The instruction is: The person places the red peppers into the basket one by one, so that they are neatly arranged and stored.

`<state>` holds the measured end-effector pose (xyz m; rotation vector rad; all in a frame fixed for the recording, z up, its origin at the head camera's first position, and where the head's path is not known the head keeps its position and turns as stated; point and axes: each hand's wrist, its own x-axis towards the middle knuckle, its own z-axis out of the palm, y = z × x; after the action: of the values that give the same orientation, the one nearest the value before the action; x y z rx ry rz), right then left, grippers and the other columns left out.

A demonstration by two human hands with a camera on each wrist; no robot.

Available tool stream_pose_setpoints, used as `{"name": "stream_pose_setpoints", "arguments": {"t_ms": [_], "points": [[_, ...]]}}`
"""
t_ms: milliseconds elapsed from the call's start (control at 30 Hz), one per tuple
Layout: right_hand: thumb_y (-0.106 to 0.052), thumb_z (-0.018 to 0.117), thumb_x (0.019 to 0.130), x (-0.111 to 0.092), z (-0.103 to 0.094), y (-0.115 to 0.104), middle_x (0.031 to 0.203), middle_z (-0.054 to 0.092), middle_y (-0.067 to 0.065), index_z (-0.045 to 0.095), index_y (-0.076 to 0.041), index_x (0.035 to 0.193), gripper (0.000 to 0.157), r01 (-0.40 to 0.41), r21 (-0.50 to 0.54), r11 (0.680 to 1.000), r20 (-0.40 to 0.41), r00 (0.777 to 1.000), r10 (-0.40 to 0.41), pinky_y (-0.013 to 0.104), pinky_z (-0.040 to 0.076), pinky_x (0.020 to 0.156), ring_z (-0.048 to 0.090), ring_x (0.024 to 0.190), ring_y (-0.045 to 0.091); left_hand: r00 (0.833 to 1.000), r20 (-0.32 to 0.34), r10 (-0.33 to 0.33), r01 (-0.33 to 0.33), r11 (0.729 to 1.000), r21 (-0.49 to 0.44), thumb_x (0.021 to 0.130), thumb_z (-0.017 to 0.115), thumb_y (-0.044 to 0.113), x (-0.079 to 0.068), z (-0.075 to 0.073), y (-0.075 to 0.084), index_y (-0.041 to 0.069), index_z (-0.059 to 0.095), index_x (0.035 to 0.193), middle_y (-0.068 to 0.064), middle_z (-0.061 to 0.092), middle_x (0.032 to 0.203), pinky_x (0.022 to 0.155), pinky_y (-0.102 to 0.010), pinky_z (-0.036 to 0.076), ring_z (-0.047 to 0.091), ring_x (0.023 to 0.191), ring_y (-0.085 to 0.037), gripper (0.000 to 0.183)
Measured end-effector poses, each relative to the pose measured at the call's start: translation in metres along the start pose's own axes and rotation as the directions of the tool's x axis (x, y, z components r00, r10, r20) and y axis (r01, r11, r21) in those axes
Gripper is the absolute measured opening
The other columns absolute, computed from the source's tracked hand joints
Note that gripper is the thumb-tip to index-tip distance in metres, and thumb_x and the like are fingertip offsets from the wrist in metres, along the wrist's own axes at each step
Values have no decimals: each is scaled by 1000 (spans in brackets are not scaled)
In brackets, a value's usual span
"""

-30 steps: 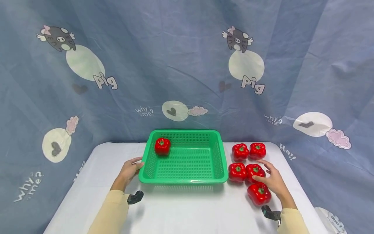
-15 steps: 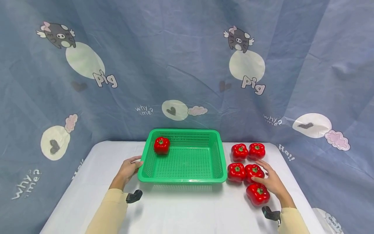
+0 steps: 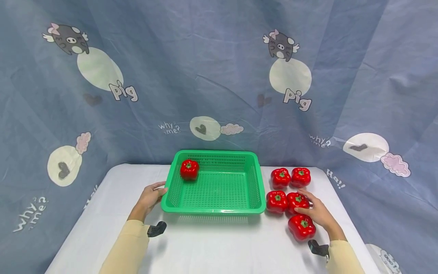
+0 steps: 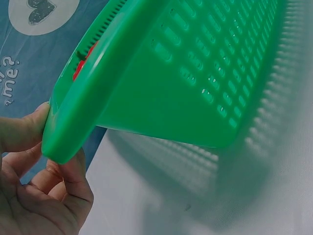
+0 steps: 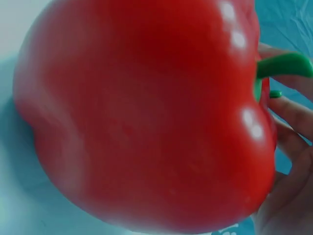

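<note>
One bell pepper in basket; left hand pinches rim. Frame lower right: right hand around another pepper, grip unclear. Probably grasping; next: secure, lift.

Basket on table, nr back edge; cloth behind. In basket, back-L cnr: lone pepper. R of basket, on table: back-L pepper, back-R pepper side by side; mid-L pepper (next to basket), mid-R pepper before them; front pepper before mid-R. L hand at basket's L rim, R hand at mid-R pepper's R side.
</note>
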<state>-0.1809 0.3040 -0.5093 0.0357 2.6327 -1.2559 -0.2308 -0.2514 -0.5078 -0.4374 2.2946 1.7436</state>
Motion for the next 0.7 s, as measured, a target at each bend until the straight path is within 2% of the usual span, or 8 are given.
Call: {"name": "stream_pose_setpoints", "arguments": {"t_ms": [167, 300, 467, 700], "points": [[-23, 75, 84, 1, -5, 0, 146, 32, 29, 33, -2, 147, 78, 23, -1, 1000, 35, 999, -23, 58, 48, 92, 35, 127, 51, 1000, 3, 1, -1, 1000, 1, 98, 53, 11, 0, 0, 1, -3, 39, 143, -24, 58, 126, 92, -38, 51, 63, 87, -10, 49], [-22, 74, 85, 4, -9, 1, 142, 36, 30, 35, -2, 146, 75, 41, 7, 999, 56, 998, -41, 59, 47, 93, 35, 126, 51, 1000, 4, -1, 1, 1000, -4, 98, 53, 11, -1, 0, 1, -3, 39, 143, -25, 58, 126, 94, -40, 50, 64, 89, -11, 49], [-21, 74, 84, 9, -12, 4, 139, 39, 31, 34, 0, 146, 76, 25, 2, 1000, 73, 997, -25, 58, 47, 93, 36, 126, 52, 1000, 9, 7, -7, 1000, -7, 98, 53, 11, -1, 0, 1, -4, 39, 143, -25, 57, 126, 97, -43, 48, 64, 90, -11, 49], [-20, 76, 83, 11, -14, 8, 137, 42, 31, 34, 1, 146, 78, 24, 15, 1000, 83, 996, -26, 56, 50, 90, 35, 126, 53, 1000, 6, 16, -16, 1000, -10, 98, 53, 10, -1, 0, 1, -5, 40, 142, -23, 59, 123, 91, -37, 51, 63, 86, -9, 48]]}}
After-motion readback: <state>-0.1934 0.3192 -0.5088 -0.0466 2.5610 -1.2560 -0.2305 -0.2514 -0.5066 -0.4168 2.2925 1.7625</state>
